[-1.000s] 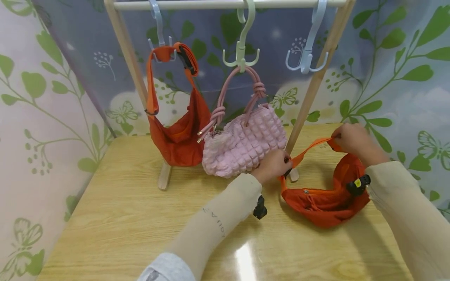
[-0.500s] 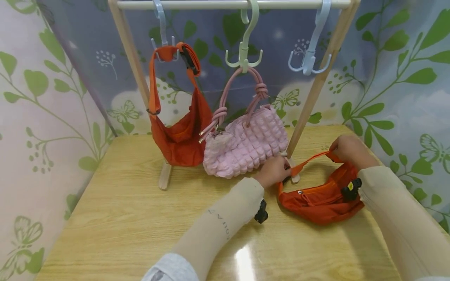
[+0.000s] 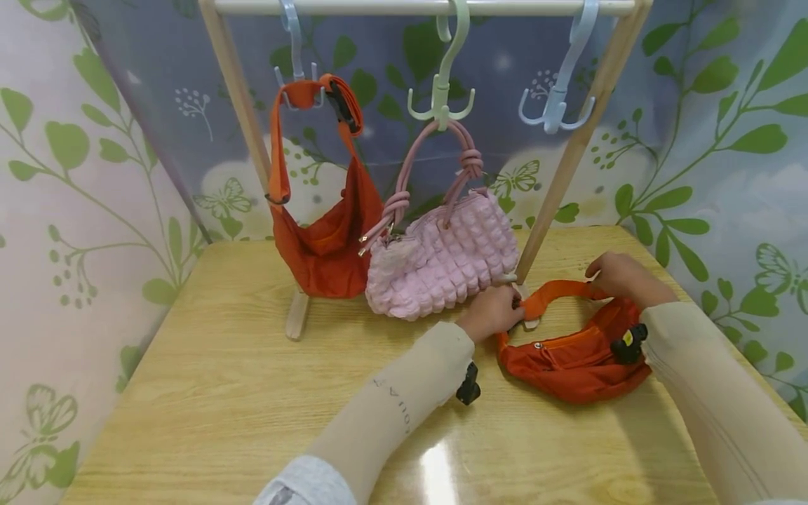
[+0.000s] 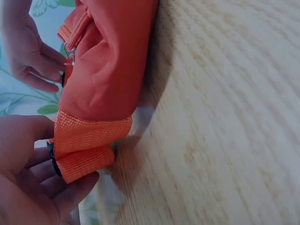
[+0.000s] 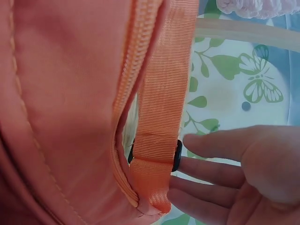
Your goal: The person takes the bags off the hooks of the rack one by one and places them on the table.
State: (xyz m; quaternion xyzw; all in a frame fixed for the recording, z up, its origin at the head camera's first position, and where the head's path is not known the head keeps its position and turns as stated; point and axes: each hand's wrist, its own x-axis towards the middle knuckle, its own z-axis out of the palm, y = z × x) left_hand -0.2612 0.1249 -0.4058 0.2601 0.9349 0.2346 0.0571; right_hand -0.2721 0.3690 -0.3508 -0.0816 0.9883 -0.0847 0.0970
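Observation:
An orange-red crossbody bag (image 3: 581, 372) rests on the table at the right, its orange strap (image 3: 558, 288) arching between both hands. My left hand (image 3: 492, 311) grips the strap's left end; in the left wrist view its thumb and fingers curl about the folded webbing (image 4: 91, 136) and a black slider (image 4: 52, 157). At the strap's other end is my right hand (image 3: 625, 277). Seen from the right wrist, its fingers are fairly straight, with the tips right at a black buckle (image 5: 177, 155) on the webbing. The bag's zipper (image 5: 133, 61) runs close beside it.
Behind stands a rack with a white bar (image 3: 379, 7) and wooden posts (image 3: 568, 158). From its hooks hang another orange bag (image 3: 334, 245) and a pink puffy handbag (image 3: 442, 259), close to my left hand. The blue hook (image 3: 555, 109) at right bears no bag.
The strap between my hands has gone from taut to slack and arched. My right hand has come down slightly and loosened at the strap; the bag has settled lower and a little left.

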